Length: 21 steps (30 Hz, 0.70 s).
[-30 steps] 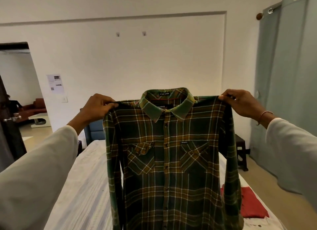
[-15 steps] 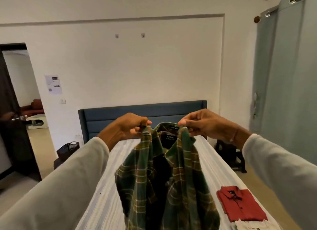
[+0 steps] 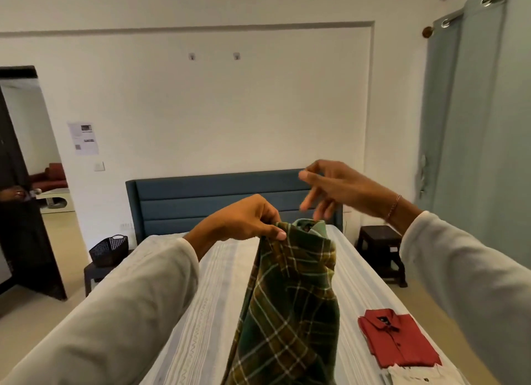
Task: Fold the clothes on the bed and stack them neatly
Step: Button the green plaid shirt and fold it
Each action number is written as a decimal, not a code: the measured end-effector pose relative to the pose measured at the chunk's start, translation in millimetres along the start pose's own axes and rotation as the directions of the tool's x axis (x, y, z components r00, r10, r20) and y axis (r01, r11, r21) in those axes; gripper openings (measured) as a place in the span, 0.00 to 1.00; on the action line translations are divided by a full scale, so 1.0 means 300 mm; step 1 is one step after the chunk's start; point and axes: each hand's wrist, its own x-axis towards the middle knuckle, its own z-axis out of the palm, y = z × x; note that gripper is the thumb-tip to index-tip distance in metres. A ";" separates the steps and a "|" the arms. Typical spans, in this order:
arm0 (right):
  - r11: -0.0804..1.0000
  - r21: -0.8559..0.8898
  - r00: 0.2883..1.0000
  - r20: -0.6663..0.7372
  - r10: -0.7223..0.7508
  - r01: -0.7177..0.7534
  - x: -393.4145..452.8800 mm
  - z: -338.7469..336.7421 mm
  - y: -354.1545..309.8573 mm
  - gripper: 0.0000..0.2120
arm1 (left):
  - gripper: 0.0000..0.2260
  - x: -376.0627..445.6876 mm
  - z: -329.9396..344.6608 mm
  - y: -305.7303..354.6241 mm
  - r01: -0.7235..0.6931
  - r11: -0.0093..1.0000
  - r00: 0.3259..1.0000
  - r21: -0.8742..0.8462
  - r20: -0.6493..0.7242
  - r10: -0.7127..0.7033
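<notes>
A green plaid shirt [image 3: 290,307] hangs folded lengthwise above the striped bed [image 3: 212,287]. My left hand [image 3: 244,221] pinches both shoulders of it together at the top, near the collar. My right hand [image 3: 330,189] hovers just above and to the right of the collar, fingers spread and holding nothing. A folded red shirt [image 3: 398,337] lies on the bed's right side, with a folded white garment [image 3: 413,376] in front of it at the frame's bottom edge.
A blue headboard [image 3: 218,201] backs the bed. A dark stool [image 3: 382,252] stands to the right by the grey-green curtain [image 3: 482,120]. On the left, a black basket [image 3: 109,249] sits on a low table beside an open doorway [image 3: 31,169].
The shirt was spread wide between both hands, then its shoulders were brought together. My right hand has let go and lifted away; my left hand now holds both shoulders.
</notes>
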 end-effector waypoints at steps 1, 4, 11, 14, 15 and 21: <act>0.995 -0.091 0.997 -0.052 -0.052 0.047 0.004 -0.037 0.014 0.12 | 0.07 -0.002 0.001 -0.004 -0.022 1.000 1.000 0.001 0.012 0.022; 0.865 -0.478 0.988 0.048 -0.144 0.149 0.014 -0.077 0.098 0.11 | 0.05 -0.008 -0.001 -0.013 -0.105 0.993 0.994 -0.051 0.020 0.106; 0.917 -0.300 0.958 0.190 -0.214 0.264 0.017 -0.028 0.174 0.24 | 0.03 -0.002 -0.061 -0.007 -0.224 0.959 0.971 -0.176 0.050 0.236; 0.935 -0.203 0.946 0.208 -0.250 0.292 0.022 -0.015 0.143 0.31 | 0.02 -0.005 -0.062 -0.035 -0.254 0.924 0.964 -0.285 0.001 0.266; 0.917 -0.228 0.935 0.219 -0.279 0.327 0.032 -0.004 0.134 0.32 | 0.01 -0.005 -0.057 -0.039 -0.263 0.911 0.962 -0.317 -0.009 0.274; 0.761 -0.404 0.859 0.298 -0.416 0.508 0.064 0.028 0.098 0.30 | 0.03 -0.013 -0.048 -0.063 -0.298 0.820 0.943 -0.489 -0.019 0.331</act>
